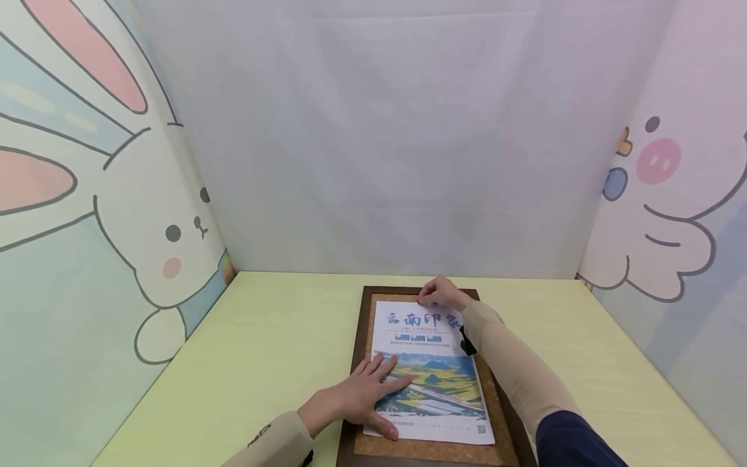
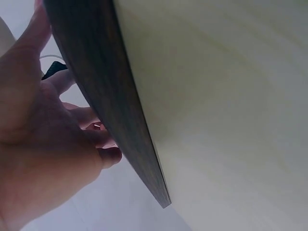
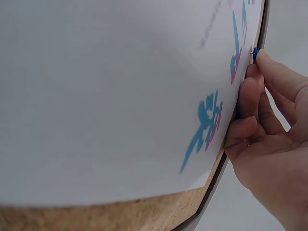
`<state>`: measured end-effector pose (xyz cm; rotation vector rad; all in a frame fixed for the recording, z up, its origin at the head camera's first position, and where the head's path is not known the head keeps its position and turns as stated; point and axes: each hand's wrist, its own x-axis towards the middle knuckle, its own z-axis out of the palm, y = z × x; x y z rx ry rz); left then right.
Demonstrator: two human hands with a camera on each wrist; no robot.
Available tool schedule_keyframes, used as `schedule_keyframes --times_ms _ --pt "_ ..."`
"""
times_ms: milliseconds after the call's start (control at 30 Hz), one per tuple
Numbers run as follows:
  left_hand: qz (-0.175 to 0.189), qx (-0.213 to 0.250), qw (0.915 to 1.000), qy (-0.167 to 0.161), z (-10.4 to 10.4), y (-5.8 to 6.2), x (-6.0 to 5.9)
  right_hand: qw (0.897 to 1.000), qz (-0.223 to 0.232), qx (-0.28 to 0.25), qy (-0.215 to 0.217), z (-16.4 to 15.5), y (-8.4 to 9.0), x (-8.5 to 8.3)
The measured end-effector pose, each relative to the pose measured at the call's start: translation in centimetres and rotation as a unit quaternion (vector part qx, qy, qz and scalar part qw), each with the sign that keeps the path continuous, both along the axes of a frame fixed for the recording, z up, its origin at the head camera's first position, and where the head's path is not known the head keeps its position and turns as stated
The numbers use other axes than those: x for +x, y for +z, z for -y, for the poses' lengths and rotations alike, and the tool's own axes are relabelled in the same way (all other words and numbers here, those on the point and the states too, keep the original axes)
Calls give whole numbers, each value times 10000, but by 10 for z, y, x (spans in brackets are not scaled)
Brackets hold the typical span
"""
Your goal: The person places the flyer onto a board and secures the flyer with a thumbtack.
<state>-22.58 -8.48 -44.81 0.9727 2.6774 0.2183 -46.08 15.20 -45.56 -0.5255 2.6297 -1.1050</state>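
I see the left hand [image 1: 364, 395] lying flat on the poster [image 1: 428, 370], fingers spread and straight, pressing the lower left part of the sheet down; its forearm comes in from the near left. My right hand [image 1: 441, 293] reaches across to the poster's top edge, forearm stretched along the right side of the sheet, fingers curled and pinching a small blue pushpin [image 3: 255, 53] there.

The poster lies on a cork board [image 1: 373, 446] with a dark wooden frame [image 1: 357, 350], which rests flat on the pale yellow-green table [image 1: 274, 337], a little right of centre and near the front edge.

Only the right wrist view shows the pin: a blue head held between fingertips [image 3: 269, 65] at the paper's edge, cork showing below the sheet. From the head view the pin is hidden under the hand. The left wrist view gives only the dark frame edge [image 2: 106, 101] against the tabletop, with the left palm [image 2: 38, 144] beside it.

Open table lies wide to the left of the board and narrower to the right. Cartoon-printed walls [image 1: 87, 214] close both sides, a plain white one behind.
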Motion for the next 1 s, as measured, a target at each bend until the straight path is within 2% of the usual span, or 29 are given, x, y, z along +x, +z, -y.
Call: schedule_keyframes --times_ms 200,667,833,1000 --pt "-61 29 10000 -17 -2 1 1 9997 -98 153 -164 1 0 1" --pt "-99 30 9999 -104 -2 -1 0 9994 -157 249 -188 1 0 2" --pt "-43 67 9999 -119 -6 2 1 9984 -340 399 -207 -1 1 8" --pt "10 106 9999 -127 -8 2 0 9971 -436 401 -480 -3 -3 10"
